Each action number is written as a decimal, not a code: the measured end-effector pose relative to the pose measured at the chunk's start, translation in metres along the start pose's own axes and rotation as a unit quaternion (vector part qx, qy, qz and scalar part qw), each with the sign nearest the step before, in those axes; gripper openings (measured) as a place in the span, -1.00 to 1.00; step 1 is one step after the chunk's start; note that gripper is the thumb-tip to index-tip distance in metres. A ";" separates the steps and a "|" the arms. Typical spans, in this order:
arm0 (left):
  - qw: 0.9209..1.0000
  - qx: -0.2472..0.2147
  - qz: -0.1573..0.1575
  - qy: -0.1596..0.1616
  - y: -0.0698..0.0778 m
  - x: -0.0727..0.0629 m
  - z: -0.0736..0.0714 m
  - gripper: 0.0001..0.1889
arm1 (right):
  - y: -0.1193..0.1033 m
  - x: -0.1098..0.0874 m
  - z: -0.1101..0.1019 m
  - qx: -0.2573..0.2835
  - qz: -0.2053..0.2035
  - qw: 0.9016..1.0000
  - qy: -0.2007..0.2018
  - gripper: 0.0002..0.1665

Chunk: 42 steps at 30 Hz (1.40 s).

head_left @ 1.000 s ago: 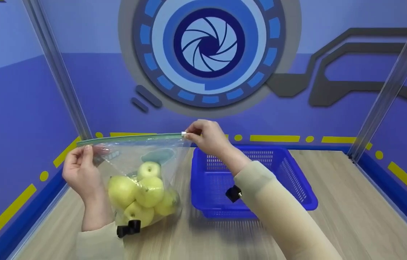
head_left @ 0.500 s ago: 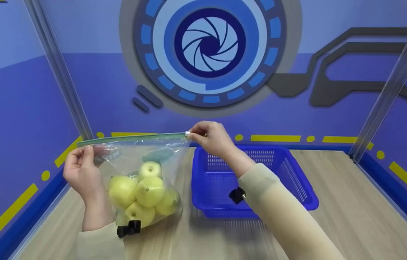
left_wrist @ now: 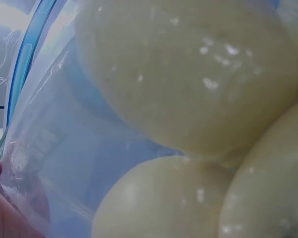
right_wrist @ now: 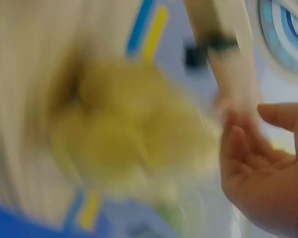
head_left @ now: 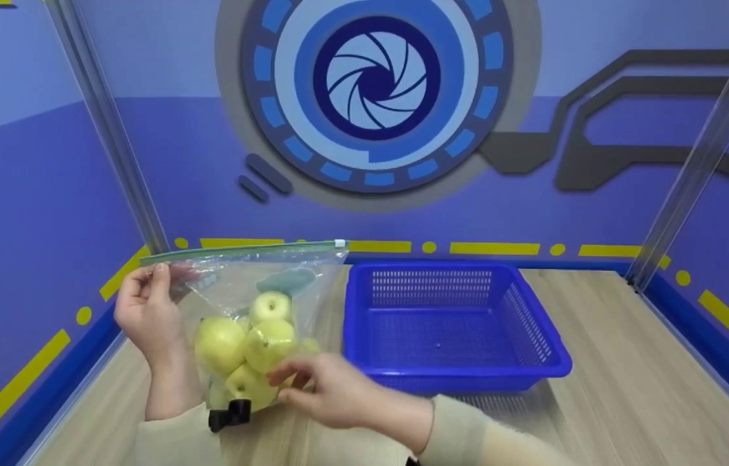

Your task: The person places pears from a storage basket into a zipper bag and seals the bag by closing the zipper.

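A clear zip bag (head_left: 235, 275) with a green top strip holds several yellow-green apples (head_left: 218, 343). My left hand (head_left: 151, 317) pinches its upper left corner and keeps it upright. At the strip's right end sits a white slider (head_left: 339, 243), with no hand on it. My right hand (head_left: 338, 391) is at the bag's lower right, fingers loosely bent and apart from the thumb; whether it touches the bag I cannot tell. Apples (left_wrist: 188, 74) fill the left wrist view behind the plastic. In the right wrist view the apples (right_wrist: 114, 134) are blurred, beside my right hand (right_wrist: 273, 188).
A blue plastic basket (head_left: 458, 372) with perforated walls stands right of the bag on the wood-grain table (head_left: 623, 362). Purple-blue panels (head_left: 500, 213) with metal corner posts (head_left: 112, 129) enclose the back and sides.
My right hand was pinching the slider and edged it rightward; now it has let go and dropped to the bag's lower right. My left hand has stayed at the corner.
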State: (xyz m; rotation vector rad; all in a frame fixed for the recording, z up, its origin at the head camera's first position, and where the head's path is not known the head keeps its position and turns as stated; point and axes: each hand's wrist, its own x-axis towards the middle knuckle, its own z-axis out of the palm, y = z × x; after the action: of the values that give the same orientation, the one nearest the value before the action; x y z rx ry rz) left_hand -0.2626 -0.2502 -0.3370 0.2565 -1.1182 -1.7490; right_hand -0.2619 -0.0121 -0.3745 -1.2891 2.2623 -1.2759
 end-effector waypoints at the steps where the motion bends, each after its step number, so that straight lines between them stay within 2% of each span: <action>1: 1.000 0.000 0.000 -0.002 0.000 -0.001 -0.001 -0.90 | 0.000 -0.002 0.007 0.010 0.028 0.999 -0.010 -0.66; 4: 1.000 -0.001 0.008 -0.006 0.002 -0.003 -0.005 -0.91 | 0.003 -0.003 0.022 0.051 0.082 0.995 -0.004 -0.48; 8: 0.999 0.013 0.039 -0.016 0.007 -0.008 -0.008 -0.90 | 0.008 -0.001 0.032 0.072 0.110 0.991 -0.007 -0.21; 10: 0.997 0.040 0.064 -0.022 0.012 -0.013 -0.006 -0.89 | 0.011 0.003 0.035 0.078 0.120 0.990 -0.010 -0.06; 12: 0.991 0.083 0.097 -0.034 0.016 -0.019 -0.002 -0.91 | 0.015 0.009 0.038 0.085 0.128 0.988 -0.003 0.06; 14: 0.980 0.137 0.132 -0.054 0.019 -0.027 0.005 -0.93 | 0.020 0.017 0.041 0.111 0.134 0.985 0.011 0.14; 16: 0.961 0.202 0.172 -0.081 0.021 -0.035 0.012 -0.90 | 0.026 0.025 0.045 0.146 0.140 0.979 0.022 0.20; 18: 0.940 0.253 0.199 -0.113 0.020 -0.044 0.020 -0.89 | 0.032 0.031 0.049 0.186 0.141 0.972 0.029 0.25; 21: 0.909 0.318 0.224 -0.148 0.017 -0.057 0.031 -0.92 | 0.041 0.040 0.055 0.212 0.134 0.968 0.030 0.31; 24: 0.887 0.354 0.236 -0.176 0.008 -0.067 0.043 -0.96 | 0.050 0.049 0.062 0.221 0.118 0.967 0.035 0.22; 26: 0.878 0.366 0.240 -0.195 -0.002 -0.070 0.052 -0.96 | 0.057 0.055 0.067 0.218 0.109 0.969 0.041 0.06; 28: 0.873 0.373 0.228 -0.217 -0.014 -0.071 0.060 -0.96 | 0.064 0.061 0.071 0.232 0.101 0.966 0.054 -0.15; 29: 0.873 0.377 0.210 -0.228 -0.019 -0.071 0.063 -0.95 | 0.067 0.065 0.073 0.236 0.101 0.965 0.058 -0.39; 31: 0.873 0.386 0.161 -0.250 -0.029 -0.067 0.068 -0.93 | 0.075 0.070 0.076 0.272 0.111 0.953 0.069 -0.75; 32: 0.871 0.394 0.135 -0.261 -0.033 -0.065 0.068 -0.91 | 0.079 0.073 0.078 0.295 0.123 0.944 0.080 -0.83; 33: 0.867 0.402 0.107 -0.275 -0.036 -0.061 0.068 -0.87 | 0.082 0.074 0.078 0.311 0.134 0.936 0.097 -0.84; 35: 0.851 0.425 0.055 -0.304 -0.038 -0.053 0.064 -0.78 | 0.089 0.078 0.079 0.345 0.159 0.917 0.124 -0.81; 37: 0.838 0.440 0.014 -0.323 -0.037 -0.042 0.058 -0.70 | 0.095 0.080 0.079 0.364 0.176 0.902 0.153 -0.53; 38: 0.833 0.448 -0.004 -0.326 -0.036 -0.036 0.053 -0.66 | 0.098 0.082 0.078 0.366 0.183 0.898 0.164 -0.40; 40: 0.819 0.469 -0.040 -0.327 -0.031 -0.023 0.043 -0.60 | 0.103 0.085 0.076 0.374 0.193 0.889 0.179 -0.35; 42: 0.799 0.503 -0.069 -0.323 -0.028 -0.010 0.031 -0.56 | 0.108 0.089 0.075 0.372 0.201 0.884 0.201 -0.34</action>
State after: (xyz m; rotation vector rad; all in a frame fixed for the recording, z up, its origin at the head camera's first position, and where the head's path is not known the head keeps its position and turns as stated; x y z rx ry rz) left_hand -0.2946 -0.2223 -0.3452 0.3902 -2.5548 -1.1907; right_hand -0.3329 -0.1001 -0.4861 -0.2826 1.7718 -2.0613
